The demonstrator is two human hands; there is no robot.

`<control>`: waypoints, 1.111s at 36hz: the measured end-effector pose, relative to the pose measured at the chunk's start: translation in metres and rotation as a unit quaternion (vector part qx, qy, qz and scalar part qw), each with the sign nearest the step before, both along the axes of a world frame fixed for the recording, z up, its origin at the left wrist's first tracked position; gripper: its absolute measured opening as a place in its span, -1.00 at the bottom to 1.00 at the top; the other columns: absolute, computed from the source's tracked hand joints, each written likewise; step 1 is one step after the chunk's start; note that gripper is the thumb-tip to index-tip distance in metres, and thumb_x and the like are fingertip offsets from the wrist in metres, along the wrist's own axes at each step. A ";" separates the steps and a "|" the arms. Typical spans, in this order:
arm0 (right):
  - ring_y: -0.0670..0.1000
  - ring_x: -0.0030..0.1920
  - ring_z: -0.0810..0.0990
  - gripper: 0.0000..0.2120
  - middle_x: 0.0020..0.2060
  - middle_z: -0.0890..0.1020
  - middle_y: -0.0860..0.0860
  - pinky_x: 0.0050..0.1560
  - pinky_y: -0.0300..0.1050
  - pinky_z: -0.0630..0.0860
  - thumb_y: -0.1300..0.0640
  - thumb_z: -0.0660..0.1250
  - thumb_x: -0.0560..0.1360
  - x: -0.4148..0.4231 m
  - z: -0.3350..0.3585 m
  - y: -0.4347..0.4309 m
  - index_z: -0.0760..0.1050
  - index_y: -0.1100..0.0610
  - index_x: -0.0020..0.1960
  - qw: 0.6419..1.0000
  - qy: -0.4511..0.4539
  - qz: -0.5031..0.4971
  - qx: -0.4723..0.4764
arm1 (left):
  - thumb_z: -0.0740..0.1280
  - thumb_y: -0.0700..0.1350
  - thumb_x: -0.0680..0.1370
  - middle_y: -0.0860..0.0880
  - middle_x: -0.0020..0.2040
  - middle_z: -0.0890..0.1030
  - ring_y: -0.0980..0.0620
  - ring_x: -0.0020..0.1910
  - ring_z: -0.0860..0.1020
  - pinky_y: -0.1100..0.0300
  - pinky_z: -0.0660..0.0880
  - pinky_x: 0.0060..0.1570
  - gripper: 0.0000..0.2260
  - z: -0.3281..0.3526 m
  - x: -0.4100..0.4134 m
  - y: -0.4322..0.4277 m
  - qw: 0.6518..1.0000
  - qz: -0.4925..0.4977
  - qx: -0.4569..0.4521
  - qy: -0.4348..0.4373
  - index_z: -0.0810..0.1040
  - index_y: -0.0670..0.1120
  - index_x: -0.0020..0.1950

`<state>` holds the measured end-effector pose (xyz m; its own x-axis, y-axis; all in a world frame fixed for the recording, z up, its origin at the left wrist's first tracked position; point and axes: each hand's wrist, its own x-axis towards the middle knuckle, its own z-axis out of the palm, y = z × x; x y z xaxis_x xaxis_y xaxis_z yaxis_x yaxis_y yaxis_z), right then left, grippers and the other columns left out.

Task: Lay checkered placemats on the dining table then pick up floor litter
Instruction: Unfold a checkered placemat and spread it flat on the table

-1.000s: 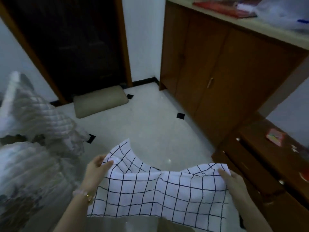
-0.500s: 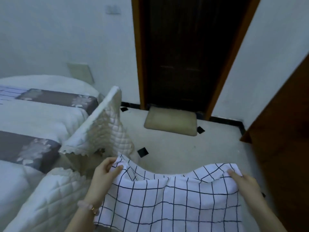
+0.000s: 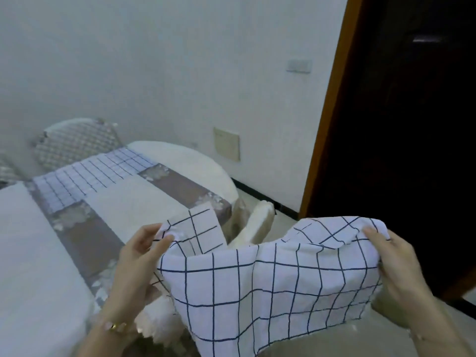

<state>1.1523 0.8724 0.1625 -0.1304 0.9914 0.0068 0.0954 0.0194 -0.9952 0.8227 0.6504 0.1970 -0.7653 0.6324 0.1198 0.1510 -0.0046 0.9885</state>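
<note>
In the head view, the left hand point(image 3: 139, 256) pinches the top left corner of a checkered placemat point(image 3: 270, 287), and the right hand point(image 3: 396, 269) grips its top right edge with curled fingers. The cloth sags in the air between both hands, its left corner above the near right edge of the worktop point(image 3: 25, 253). A second checkered placemat point(image 3: 92, 176) lies flat toward the worktop's far edge, in front of a quilted chair point(image 3: 74, 143).

Held, sagging checkered placemat point(image 3: 270, 287)
</note>
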 end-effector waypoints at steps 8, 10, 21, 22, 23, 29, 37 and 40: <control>0.11 -0.07 0.70 -0.67 -0.13 0.73 0.05 -0.02 0.14 0.61 -0.15 0.42 0.33 -0.135 -0.012 0.105 0.65 0.03 -0.03 0.989 0.009 0.144 -0.039 | 0.40 -0.06 0.47 0.16 -0.10 0.69 0.30 -0.14 0.61 0.24 0.41 -0.08 -0.90 -0.014 -0.066 -0.018 0.985 0.173 -0.009 0.005 0.63 0.12 -0.05; 0.15 -0.06 0.68 -0.72 -0.15 0.73 0.08 0.03 0.17 0.59 -0.10 0.43 0.36 -0.170 -0.018 0.131 0.65 0.08 -0.06 0.982 -0.005 0.179 -0.056 | 0.39 -0.12 0.48 0.14 -0.18 0.69 0.30 -0.21 0.60 0.27 0.41 -0.11 -0.90 -0.022 -0.078 -0.015 0.976 0.217 -0.011 -0.002 0.63 0.08 -0.09; 0.33 -0.02 0.62 -0.67 -0.10 0.65 0.33 0.07 0.23 0.53 0.03 0.38 0.48 -0.337 -0.041 0.228 0.55 0.35 -0.07 0.920 -0.099 0.373 -0.063 | 0.42 -0.17 0.46 0.05 -0.20 0.70 0.13 -0.16 0.61 0.22 0.48 -0.16 -0.92 -0.077 -0.123 0.009 0.917 0.375 -0.086 -0.104 0.62 0.01 -0.11; 0.32 -0.01 0.62 -0.67 -0.10 0.65 0.35 0.09 0.24 0.52 0.03 0.38 0.48 -0.349 -0.041 0.231 0.55 0.34 -0.09 0.914 -0.106 0.385 -0.065 | 0.43 -0.17 0.46 0.06 -0.22 0.71 0.14 -0.18 0.62 0.22 0.49 -0.18 -0.92 -0.080 -0.128 0.009 0.911 0.386 -0.093 -0.107 0.63 0.02 -0.13; 0.30 -0.03 0.64 -0.70 -0.12 0.66 0.33 0.08 0.23 0.53 0.04 0.38 0.48 -0.361 -0.042 0.234 0.58 0.32 -0.11 0.910 -0.113 0.395 -0.064 | 0.43 -0.18 0.45 0.07 -0.22 0.71 0.16 -0.20 0.62 0.24 0.48 -0.20 -0.91 -0.083 -0.132 0.010 0.906 0.397 -0.099 -0.110 0.63 0.02 -0.14; 0.13 -0.13 0.66 -0.85 -0.19 0.70 0.13 -0.16 -0.07 0.56 0.12 0.34 0.52 -0.429 -0.053 0.240 0.63 0.19 -0.07 0.883 -0.138 0.447 -0.038 | 0.42 -0.24 0.46 0.07 -0.18 0.70 0.13 -0.15 0.62 0.26 0.49 -0.06 -0.85 -0.093 -0.170 0.011 0.896 0.410 -0.117 -0.125 0.60 -0.05 -0.02; -0.03 -0.24 0.59 -0.84 -0.23 0.66 0.06 -0.27 -0.20 0.47 0.25 0.34 0.50 -0.518 -0.094 0.234 0.58 0.07 -0.22 0.869 -0.181 0.458 -0.054 | 0.41 -0.26 0.47 -0.15 -0.05 0.66 -0.10 -0.09 0.63 0.07 0.54 -0.01 -0.76 -0.139 -0.239 0.001 0.870 0.423 -0.169 -0.187 0.56 -0.19 0.13; 0.05 -0.28 0.58 -0.89 -0.21 0.66 0.20 -0.24 -0.16 0.48 0.26 0.36 0.49 -0.545 -0.112 0.237 0.58 0.18 -0.22 0.867 -0.207 0.449 -0.063 | 0.43 -0.25 0.45 -0.06 -0.13 0.63 0.10 -0.19 0.59 0.22 0.51 -0.13 -0.85 -0.158 -0.264 -0.002 0.859 0.426 -0.209 -0.191 0.56 -0.13 -0.01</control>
